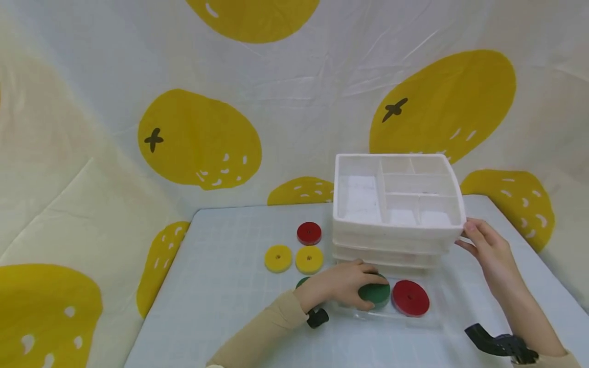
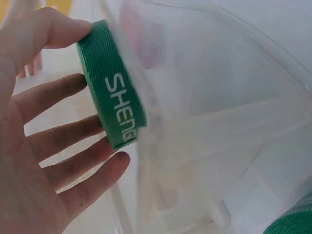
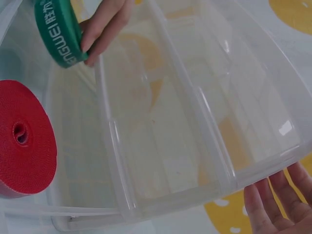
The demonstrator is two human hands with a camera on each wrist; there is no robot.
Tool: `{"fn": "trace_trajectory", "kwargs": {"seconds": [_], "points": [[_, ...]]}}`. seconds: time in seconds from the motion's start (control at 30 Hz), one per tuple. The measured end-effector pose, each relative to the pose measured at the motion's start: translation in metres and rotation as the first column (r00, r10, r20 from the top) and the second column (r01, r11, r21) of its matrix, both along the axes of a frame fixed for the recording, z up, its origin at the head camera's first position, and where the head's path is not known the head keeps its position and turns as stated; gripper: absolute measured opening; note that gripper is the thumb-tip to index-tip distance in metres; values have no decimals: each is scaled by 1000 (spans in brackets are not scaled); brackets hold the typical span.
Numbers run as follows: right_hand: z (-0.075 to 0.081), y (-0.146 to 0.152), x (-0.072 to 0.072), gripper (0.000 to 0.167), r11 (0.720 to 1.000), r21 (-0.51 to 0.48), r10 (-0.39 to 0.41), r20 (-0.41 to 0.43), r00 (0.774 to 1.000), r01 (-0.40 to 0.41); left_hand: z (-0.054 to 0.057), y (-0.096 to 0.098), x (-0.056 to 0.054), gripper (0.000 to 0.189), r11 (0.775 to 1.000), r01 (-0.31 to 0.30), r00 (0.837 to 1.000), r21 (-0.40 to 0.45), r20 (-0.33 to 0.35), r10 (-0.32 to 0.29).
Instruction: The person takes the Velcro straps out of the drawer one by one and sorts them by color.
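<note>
My left hand (image 1: pixel 346 284) holds a green roll of hook-and-loop tape (image 1: pixel 376 293) between thumb and fingertips. White lettering shows on its edge in the left wrist view. The roll is at the pulled-out clear bottom drawer (image 1: pixel 418 323) of a white drawer organizer (image 1: pixel 398 232). Beside it in the drawer lies a red roll (image 1: pixel 410 298), its coiled centre visible in the right wrist view. My right hand (image 1: pixel 492 255) touches the organizer's right side near its top edge, fingers fairly straight.
On the table (image 1: pixel 221 266) left of the organizer lie two yellow rolls (image 1: pixel 278 258) and a smaller-looking red roll (image 1: pixel 309 233). Another green roll (image 1: pixel 302 281) is mostly hidden by my left wrist. A fruit-patterned cloth (image 1: pixel 294 117) hangs behind the table.
</note>
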State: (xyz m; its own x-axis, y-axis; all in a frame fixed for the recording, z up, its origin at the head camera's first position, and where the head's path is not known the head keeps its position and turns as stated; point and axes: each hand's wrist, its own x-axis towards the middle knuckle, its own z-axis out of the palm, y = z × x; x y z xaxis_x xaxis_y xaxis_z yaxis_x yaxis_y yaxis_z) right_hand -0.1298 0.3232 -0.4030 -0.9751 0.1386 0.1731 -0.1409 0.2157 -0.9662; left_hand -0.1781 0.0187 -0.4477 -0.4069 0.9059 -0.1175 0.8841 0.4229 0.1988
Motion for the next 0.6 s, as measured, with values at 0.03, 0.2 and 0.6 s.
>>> {"fn": "trace_trajectory", "kwargs": {"seconds": [0.03, 0.2, 0.6], "points": [[0, 0, 0, 26, 1000, -4, 1, 2, 1000, -1, 1, -2, 2, 56, 1000, -15, 1000, 21, -1, 15], [1, 0, -1, 27, 1000, 16, -11, 9, 1000, 11, 8, -16, 12, 58, 987, -101, 994, 121, -36, 106], [0, -1, -1, 25, 1000, 13, -7, -13, 1000, 7, 6, -59, 43, 61, 884, -332, 939, 329, 25, 343]]}}
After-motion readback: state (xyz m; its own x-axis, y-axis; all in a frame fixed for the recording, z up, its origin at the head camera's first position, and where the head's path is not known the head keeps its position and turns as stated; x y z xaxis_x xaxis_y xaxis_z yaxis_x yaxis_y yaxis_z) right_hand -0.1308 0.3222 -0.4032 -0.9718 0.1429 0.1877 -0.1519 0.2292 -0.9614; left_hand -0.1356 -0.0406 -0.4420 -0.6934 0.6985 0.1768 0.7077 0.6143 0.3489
